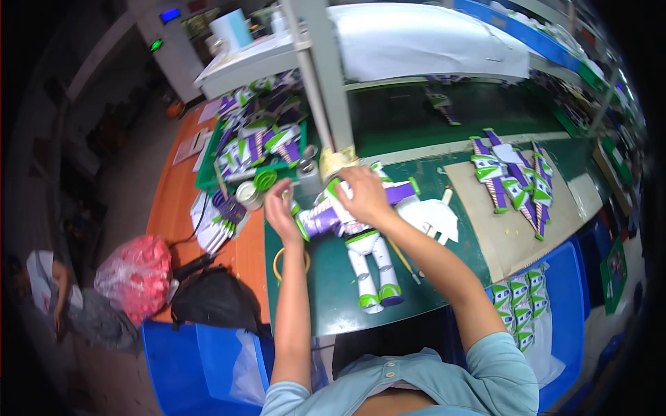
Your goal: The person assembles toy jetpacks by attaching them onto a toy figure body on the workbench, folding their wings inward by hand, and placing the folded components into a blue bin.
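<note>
A white, purple and green toy astronaut figure [362,243] lies face up on the green tabletop [322,298], its legs toward me. My right hand [365,196] is on its upper body, with bent fingers gripping near the chest and partly hiding it. Beside the figure's purple arm [320,220] is my left hand [279,210], raised with its fingers apart and nothing visible in it. A green round cap or pot [265,180] and a white jar [248,195] are close to those fingers. Just beyond the figure is a crumpled yellowish piece [338,163].
A green crate [206,178] full of purple-green toy parts stands at the back left. Several winged parts [517,177] lie on cardboard [496,243] at right. White cut pieces [433,220] rest beside the figure. Blue bins [177,374] flank me; a metal post [333,90] rises behind.
</note>
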Demonstrator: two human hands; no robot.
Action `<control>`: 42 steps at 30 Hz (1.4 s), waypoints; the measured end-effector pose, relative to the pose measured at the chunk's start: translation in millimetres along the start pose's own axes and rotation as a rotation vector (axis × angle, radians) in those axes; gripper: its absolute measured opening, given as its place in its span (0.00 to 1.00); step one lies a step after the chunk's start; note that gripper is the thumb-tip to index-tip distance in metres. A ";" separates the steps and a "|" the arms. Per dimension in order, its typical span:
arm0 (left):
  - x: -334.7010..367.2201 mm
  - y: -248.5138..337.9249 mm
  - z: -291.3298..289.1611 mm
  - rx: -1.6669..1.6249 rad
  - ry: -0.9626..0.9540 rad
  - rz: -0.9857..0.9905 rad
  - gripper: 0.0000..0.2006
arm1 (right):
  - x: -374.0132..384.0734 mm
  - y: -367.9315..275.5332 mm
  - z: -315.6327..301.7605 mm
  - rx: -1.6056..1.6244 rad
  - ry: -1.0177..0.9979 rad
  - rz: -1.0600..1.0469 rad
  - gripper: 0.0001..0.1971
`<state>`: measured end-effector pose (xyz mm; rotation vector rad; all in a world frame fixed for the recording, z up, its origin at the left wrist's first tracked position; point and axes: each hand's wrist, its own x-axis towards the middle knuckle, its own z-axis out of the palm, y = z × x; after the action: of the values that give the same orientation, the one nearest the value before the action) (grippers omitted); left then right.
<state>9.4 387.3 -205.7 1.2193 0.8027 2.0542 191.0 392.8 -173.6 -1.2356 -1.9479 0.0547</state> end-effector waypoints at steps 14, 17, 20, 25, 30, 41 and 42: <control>-80.2 -3.4 75.1 0.450 -0.036 0.240 0.18 | -40.5 101.8 2.6 0.962 0.068 0.506 0.24; -83.4 -12.9 72.7 0.522 0.000 0.301 0.17 | -74.2 40.4 23.4 0.436 0.288 0.134 0.24; -89.9 -25.2 46.3 1.098 0.182 0.171 0.21 | -68.7 11.5 15.9 0.253 0.314 0.248 0.23; -122.5 58.3 77.5 0.184 -0.067 -0.366 0.31 | -108.0 -9.0 -48.9 0.766 0.109 0.069 0.32; -154.8 108.6 93.0 0.509 -0.924 -0.350 0.37 | -179.0 -9.6 -195.6 -0.203 -0.017 -0.166 0.42; -317.5 71.0 266.7 -0.034 -1.285 -0.745 0.22 | -439.9 95.2 -288.3 0.396 0.532 0.996 0.29; -318.9 67.8 272.2 0.064 -1.300 -0.683 0.20 | -493.7 142.8 -279.4 0.286 0.808 0.896 0.25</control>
<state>365.2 155.7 -217.0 1.6379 0.4798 0.4536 572.1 -16.3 -345.9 -1.5196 -0.5985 0.2381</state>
